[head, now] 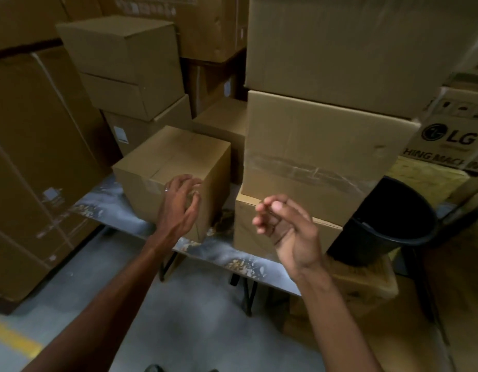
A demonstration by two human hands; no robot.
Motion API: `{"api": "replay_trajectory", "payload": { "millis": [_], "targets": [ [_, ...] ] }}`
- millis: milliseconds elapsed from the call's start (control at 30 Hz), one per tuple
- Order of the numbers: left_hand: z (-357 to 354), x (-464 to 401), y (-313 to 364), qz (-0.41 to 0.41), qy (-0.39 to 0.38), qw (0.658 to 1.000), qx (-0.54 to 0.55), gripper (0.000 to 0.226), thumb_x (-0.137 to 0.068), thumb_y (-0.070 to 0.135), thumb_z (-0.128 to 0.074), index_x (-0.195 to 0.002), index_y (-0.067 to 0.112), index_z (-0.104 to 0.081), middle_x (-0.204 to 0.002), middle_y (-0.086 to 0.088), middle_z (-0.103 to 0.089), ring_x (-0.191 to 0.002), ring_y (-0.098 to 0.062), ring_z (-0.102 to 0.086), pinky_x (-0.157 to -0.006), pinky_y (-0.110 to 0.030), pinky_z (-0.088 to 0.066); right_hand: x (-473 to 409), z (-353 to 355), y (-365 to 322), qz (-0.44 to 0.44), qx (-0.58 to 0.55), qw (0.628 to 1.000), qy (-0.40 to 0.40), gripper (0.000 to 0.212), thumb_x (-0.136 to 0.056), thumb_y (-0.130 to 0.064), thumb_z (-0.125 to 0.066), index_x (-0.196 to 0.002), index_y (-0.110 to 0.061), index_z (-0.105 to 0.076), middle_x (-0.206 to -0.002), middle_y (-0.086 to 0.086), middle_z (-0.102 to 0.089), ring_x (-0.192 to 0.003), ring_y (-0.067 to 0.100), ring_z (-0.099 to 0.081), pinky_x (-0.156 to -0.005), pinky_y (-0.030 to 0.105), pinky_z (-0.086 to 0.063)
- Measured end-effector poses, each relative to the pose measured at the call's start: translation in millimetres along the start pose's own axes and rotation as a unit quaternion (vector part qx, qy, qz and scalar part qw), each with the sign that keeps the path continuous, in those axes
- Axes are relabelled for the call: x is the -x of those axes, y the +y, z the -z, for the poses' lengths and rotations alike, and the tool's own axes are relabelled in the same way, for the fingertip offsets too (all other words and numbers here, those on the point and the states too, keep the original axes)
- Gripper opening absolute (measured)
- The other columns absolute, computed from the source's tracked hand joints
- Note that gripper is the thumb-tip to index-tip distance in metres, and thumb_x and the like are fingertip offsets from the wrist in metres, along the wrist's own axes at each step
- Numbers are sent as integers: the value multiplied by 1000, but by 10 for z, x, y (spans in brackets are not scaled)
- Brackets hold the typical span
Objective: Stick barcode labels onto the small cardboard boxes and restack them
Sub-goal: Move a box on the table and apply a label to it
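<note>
Your two hands work at a small cardboard box on a worn counter in a stockroom.

At far left stands a tall carton [31,167]; beside it, your left hand [180,202] rests on the near top corner of the small cardboard box [176,167], fingers curled over its edge, the box sitting alone on the counter [119,213]. Your right hand [283,224] hovers in the air just right of it, palm up, fingers loosely curled, holding nothing you can make out. Behind that hand rises a stack of larger cartons [313,157], with a black bucket [388,224] leaning at its right side and an LG carton [452,140] beyond.
</note>
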State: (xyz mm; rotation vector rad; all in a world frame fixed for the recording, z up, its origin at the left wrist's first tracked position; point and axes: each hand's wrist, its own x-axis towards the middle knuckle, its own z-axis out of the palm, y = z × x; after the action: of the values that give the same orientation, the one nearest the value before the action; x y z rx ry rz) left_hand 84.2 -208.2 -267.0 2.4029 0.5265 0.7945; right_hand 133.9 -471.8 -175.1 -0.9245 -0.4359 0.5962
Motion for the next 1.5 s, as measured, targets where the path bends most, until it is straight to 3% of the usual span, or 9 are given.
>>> {"api": "replay_trajectory", "payload": {
  "millis": [200, 400, 500, 600, 767, 967, 1167, 1367, 1500],
  "targets": [
    [330, -231, -380, 2, 60, 998, -2, 36, -94, 30, -45, -122, 22, -65, -130, -4, -59, -125, -22, -52, -106, -50, -41, -375, -581, 483, -42, 42, 998, -15, 13, -86, -16, -63, -84, -14, -76, -88, 14, -74, -76, 22, -72, -62, 25, -55],
    [679, -691, -888, 28, 61, 996, -65, 50, -95, 41, -35, -130, 21, -64, -140, -10, -55, -134, -33, -48, -112, -50, -31, -1053, -1239, 1025, -53, 269, 962, 2, 3, -90, -14, -75, -92, -15, -76, -98, 7, -77, -92, 11, -70, -81, 26, -57],
    [792, -906, -1121, 72, -1, 992, -101, 56, -92, 47, -34, -138, 27, -61, -148, -16, -46, -141, -39, -37, -114, -57, -26, -1455, -1447, 1320, 24, 481, 876, 8, 17, -84, -24, -78, -101, -21, -74, -102, -8, -72, -99, 5, -64, -86, 22, -49],
    [845, -1053, -1363, 105, -68, 986, -110, 48, -102, 43, -42, -148, 32, -49, -156, -18, -34, -147, -41, -26, -117, -57, -21, -1838, -1510, 1601, 52, 664, 746, -13, 52, -80, -43, -76, -126, -21, -63, -127, 3, -61, -122, 22, -52, -100, 30, -39],
    [772, -1143, -1504, 102, -171, 965, -171, 58, -104, 46, -42, -158, 31, -28, -167, -15, -14, -151, -40, -18, -120, -56, -17, -2004, -1350, 2023, 20, 795, 606, -14, 80, -73, -65, -69, -140, -32, -43, -145, 6, -39, -134, 33, -35, -111, 46, -29],
    [635, -1090, -1428, 52, -163, 960, -223, 61, -101, 53, -31, -156, 28, -30, -166, -17, -16, -149, -43, -20, -116, -58, -21, -1923, -1247, 1907, 45, 780, 624, 18, 71, -80, -55, -70, -142, -30, -49, -151, 3, -44, -142, 26, -32, -115, 40, -25],
    [497, -1131, -1204, 8, -209, 956, -207, 63, -102, 56, -33, -158, 30, -21, -168, -17, -6, -150, -45, -16, -116, -57, -16, -1856, -973, 1745, 6, 770, 635, 61, 92, -64, -77, -50, -147, -38, -45, -157, -6, -40, -146, 18, -32, -120, 40, -25],
    [405, -1186, -1113, -11, -266, 952, -151, 65, -101, 57, -37, -159, 33, -20, -168, -15, -2, -149, -47, -11, -119, -56, -12, -1848, -753, 1512, -13, 762, 644, 60, 95, -61, -77, -56, -146, -36, -48, -156, -8, -42, -145, 12, -33, -119, 31, -24],
    [410, -1237, -1086, 19, -282, 953, -104, 71, -98, 59, -44, -159, 32, -19, -169, -10, 1, -149, -45, -13, -119, -53, -19, -1868, -685, 1497, -14, 740, 670, 61, 89, -65, -82, -64, -141, -38, -53, -154, -11, -44, -144, 10, -34, -119, 38, -30]
  ]
}}
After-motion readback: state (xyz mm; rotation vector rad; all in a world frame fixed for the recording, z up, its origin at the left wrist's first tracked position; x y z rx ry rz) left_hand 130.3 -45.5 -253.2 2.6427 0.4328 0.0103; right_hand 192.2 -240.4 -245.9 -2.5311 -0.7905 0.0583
